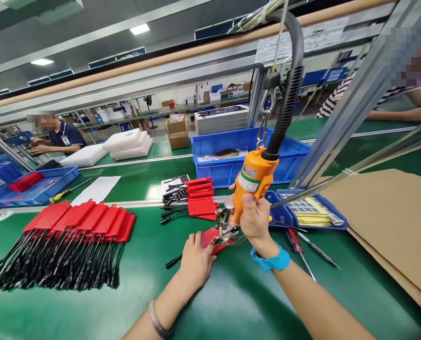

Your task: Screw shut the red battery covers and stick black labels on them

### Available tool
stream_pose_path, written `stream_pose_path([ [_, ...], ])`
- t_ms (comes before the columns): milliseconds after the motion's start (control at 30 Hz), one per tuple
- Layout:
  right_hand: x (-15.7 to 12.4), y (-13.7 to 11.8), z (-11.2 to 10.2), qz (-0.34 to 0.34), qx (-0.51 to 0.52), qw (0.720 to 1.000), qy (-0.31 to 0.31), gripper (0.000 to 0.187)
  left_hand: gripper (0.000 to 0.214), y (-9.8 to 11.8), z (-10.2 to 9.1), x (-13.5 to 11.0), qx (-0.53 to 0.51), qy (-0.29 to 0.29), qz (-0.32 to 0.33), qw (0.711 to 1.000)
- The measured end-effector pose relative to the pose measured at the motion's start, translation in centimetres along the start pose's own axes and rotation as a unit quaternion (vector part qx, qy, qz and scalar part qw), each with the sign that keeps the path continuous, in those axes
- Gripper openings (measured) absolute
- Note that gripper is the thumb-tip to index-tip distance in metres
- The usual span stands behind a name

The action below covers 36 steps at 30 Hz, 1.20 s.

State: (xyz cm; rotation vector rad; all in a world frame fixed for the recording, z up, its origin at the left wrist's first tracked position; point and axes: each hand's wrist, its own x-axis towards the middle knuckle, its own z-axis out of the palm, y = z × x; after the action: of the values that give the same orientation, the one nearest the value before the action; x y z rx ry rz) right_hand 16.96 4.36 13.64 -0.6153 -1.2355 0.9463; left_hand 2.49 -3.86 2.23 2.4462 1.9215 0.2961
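Note:
My right hand (254, 218) grips an orange electric screwdriver (253, 179) that hangs from a black cable and a hook. Its metal tip (225, 225) points down onto a flat red tag (209, 240) with a black cord, lying on the green table (231, 293). My left hand (195, 262) lies flat on that tag and presses it down. A blue band sits on my right wrist, a grey bracelet on my left.
A row of red tags with black cords (72, 236) lies at the left, a smaller stack (198, 198) behind the tool. A blue bin (231, 158), a small blue tray with labels (309, 210), screwdrivers (300, 248), brown cardboard (390, 222). Other people sit at far benches.

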Motion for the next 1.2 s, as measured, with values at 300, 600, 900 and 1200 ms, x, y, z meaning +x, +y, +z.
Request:
stream_pose_path([
  [300,5.6,-3.7,0.8,-0.066,0.025,0.997,0.028,0.055,0.048,-1.3,-0.7,0.2,-0.027,-0.012,0.033,0.999],
  [600,5.4,1.0,1.2,-0.017,0.012,1.000,0.008,0.056,0.049,-1.8,-0.7,0.6,-0.057,-0.030,0.037,0.997],
  [900,4.9,2.3,1.5,0.021,0.001,1.000,-0.001,0.058,0.048,-2.3,-0.8,0.9,-0.079,-0.043,0.035,0.995],
  [1200,4.3,0.1,1.5,-0.024,0.012,0.999,0.023,0.054,0.049,-2.5,-0.8,1.0,-0.076,-0.025,0.050,0.996],
])
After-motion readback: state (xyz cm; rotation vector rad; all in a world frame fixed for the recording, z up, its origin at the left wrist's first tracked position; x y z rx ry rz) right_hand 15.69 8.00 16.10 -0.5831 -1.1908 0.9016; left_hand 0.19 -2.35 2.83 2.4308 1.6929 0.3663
